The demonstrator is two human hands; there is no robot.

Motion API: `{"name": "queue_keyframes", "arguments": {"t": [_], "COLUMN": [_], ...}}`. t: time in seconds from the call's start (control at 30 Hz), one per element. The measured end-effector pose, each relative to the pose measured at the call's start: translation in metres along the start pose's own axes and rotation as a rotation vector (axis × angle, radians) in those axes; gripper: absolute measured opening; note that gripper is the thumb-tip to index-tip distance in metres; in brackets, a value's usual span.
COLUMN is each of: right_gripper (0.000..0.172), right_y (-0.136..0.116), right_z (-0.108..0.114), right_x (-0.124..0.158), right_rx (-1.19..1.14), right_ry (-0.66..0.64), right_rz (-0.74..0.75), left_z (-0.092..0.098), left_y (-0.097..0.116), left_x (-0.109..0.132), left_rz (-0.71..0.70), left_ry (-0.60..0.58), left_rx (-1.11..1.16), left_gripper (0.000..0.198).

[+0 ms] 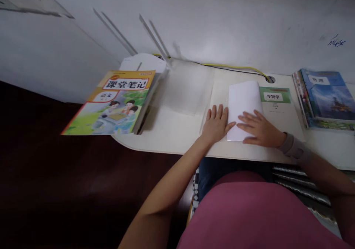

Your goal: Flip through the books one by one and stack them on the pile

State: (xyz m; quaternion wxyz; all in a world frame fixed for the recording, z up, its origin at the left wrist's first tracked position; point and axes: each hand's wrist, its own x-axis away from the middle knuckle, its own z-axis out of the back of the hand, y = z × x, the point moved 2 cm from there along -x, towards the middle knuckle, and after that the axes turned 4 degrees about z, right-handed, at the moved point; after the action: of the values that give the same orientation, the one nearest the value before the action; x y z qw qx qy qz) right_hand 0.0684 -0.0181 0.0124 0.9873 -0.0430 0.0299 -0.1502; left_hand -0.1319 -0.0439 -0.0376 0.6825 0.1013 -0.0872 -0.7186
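Note:
A textbook [281,112] with a green band on its pale cover lies on the desk in front of me. A white sheet or page [244,97] lies along its left side; I cannot tell whether it belongs to the book. My right hand [259,129], with a grey band at the wrist, rests on this white sheet with fingers spread. My left hand [216,123] lies flat at the sheet's left edge, its thumb touching the sheet. Beneath and beyond the left fingers, a clear plastic sheet [187,90] stretches left over the desk.
At the left, a stack of books topped by a yellow-green workbook [119,105] overhangs the desk edge. Behind it stands a white router [141,60] with several antennas. Yellow and black cables [233,66] run along the wall to a hole. More books [328,97] are stacked at the right.

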Motion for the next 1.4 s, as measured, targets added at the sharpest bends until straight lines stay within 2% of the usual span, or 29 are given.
{"name": "queue_keyframes", "arguments": {"t": [0.13, 0.33, 0.5, 0.57, 0.67, 0.8, 1.03, 1.27, 1.4], "right_gripper": [0.064, 0.054, 0.055, 0.057, 0.06, 0.061, 0.06, 0.055, 0.054], "right_y": [0.029, 0.025, 0.052, 0.065, 0.073, 0.068, 0.059, 0.063, 0.057], "right_z": [-0.006, -0.018, -0.024, -0.029, -0.037, -0.04, -0.041, -0.039, -0.037], "right_x": [0.012, -0.002, -0.003, -0.002, -0.001, -0.003, -0.006, -0.012, -0.01], "right_rx": [-0.041, -0.077, -0.19, -0.22, -0.225, -0.204, -0.163, -0.129, -0.1], "right_ry": [0.047, 0.116, 0.319, 0.355, 0.33, 0.307, 0.294, 0.279, 0.265], "right_rz": [-0.194, -0.214, -0.358, -0.385, -0.389, -0.438, -0.459, -0.504, -0.426], "left_z": [0.002, 0.004, 0.005, 0.004, 0.003, 0.003, 0.001, 0.003, 0.003], "left_y": [-0.001, -0.001, 0.0, 0.0, -0.001, -0.001, -0.001, -0.006, -0.008], "left_x": [0.0, 0.001, 0.001, 0.001, 0.002, 0.003, 0.004, -0.01, -0.01], "left_rz": [-0.006, -0.011, -0.015, -0.021, -0.028, -0.032, -0.041, -0.035, -0.039], "left_ry": [0.007, 0.002, -0.019, -0.018, 0.005, 0.039, 0.023, -0.015, -0.024], "left_rx": [0.017, 0.039, -0.009, -0.028, -0.035, -0.042, -0.077, -0.06, -0.049], "left_gripper": [0.077, 0.081, 0.074, 0.073, 0.073, 0.073, 0.068, 0.069, 0.071]}}
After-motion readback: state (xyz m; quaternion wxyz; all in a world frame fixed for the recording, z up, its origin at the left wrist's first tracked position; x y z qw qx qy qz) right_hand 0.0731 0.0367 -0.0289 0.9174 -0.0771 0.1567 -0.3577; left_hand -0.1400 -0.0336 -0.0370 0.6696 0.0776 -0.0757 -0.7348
